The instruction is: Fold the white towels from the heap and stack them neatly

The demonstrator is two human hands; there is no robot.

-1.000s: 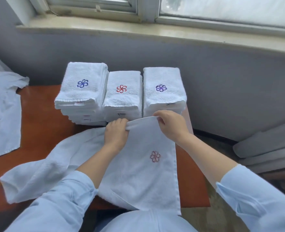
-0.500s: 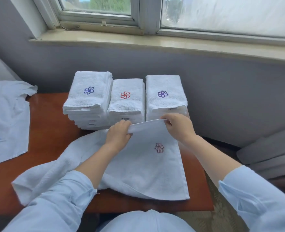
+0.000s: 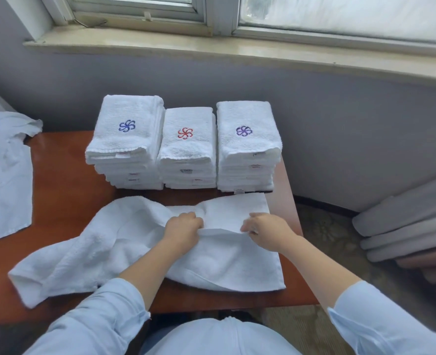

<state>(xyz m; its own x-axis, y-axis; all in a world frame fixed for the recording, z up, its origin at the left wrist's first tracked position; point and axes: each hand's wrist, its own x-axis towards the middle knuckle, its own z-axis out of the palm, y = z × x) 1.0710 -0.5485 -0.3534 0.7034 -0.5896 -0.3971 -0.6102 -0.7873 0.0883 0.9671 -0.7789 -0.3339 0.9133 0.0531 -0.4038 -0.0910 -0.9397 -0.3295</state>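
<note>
While it lies at the tabletop's (image 3: 65, 201) front edge, the towel (image 3: 227, 260) is pinched. Fingers are curled round its fold: left hand (image 3: 183, 230), right hand (image 3: 268, 228).

No text is legible; the small tags (image 3: 123, 155) on the folded towel stacks (image 3: 188, 147) are too blurred to read.

A room that looks like part of a hotel or guest house.

Neat piles of the same white towels sit on a brown wooden table (image 3: 65, 175). The left pile (image 3: 124, 142) has a blue sewn flower, the middle pile (image 3: 187, 149) a red one and the right pile (image 3: 247, 142) a purple one. Behind is a grey wall (image 3: 339, 124) under a window (image 3: 339, 16). A patterned carpet (image 3: 321, 234) covers the floor.
</note>
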